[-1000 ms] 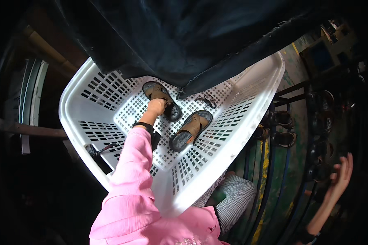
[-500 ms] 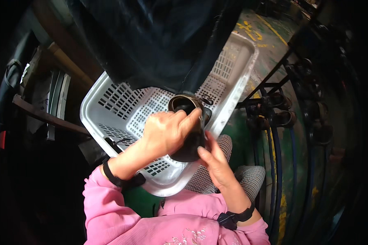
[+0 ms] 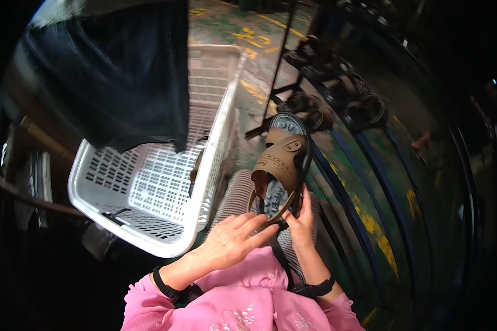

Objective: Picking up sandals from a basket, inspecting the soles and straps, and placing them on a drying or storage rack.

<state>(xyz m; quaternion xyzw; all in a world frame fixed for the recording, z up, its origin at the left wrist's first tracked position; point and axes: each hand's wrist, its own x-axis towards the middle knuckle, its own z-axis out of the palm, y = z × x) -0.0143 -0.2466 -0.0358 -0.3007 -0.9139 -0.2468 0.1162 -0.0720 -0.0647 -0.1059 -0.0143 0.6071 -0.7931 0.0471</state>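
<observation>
A tan sandal (image 3: 284, 160) with a dark sole stands tilted above my lap, its toe pointing away and its grey printed insole facing up. At its heel, my right hand (image 3: 300, 223) is closed on the sole's right side, thumb near the heel strap. My left hand (image 3: 234, 236) lies across the near end of the heel, fingers stretched out and touching the strap rather than wrapped round it. The right hand's rear fingers are partly hidden behind the sole.
A white slotted plastic basket (image 3: 199, 231) stands to the left, with a dark hanging cloth (image 3: 116, 83) reaching into it. Several sandals (image 3: 359, 102) sit on a dark metal rack with long rails at the right. Yellow markings (image 3: 254, 36) run over the green floor.
The view has swung right. The sandal has come away from over the basket and turned so its upper shows. My left hand has gone from the shoe's opening to its heel, fingers loosened.
</observation>
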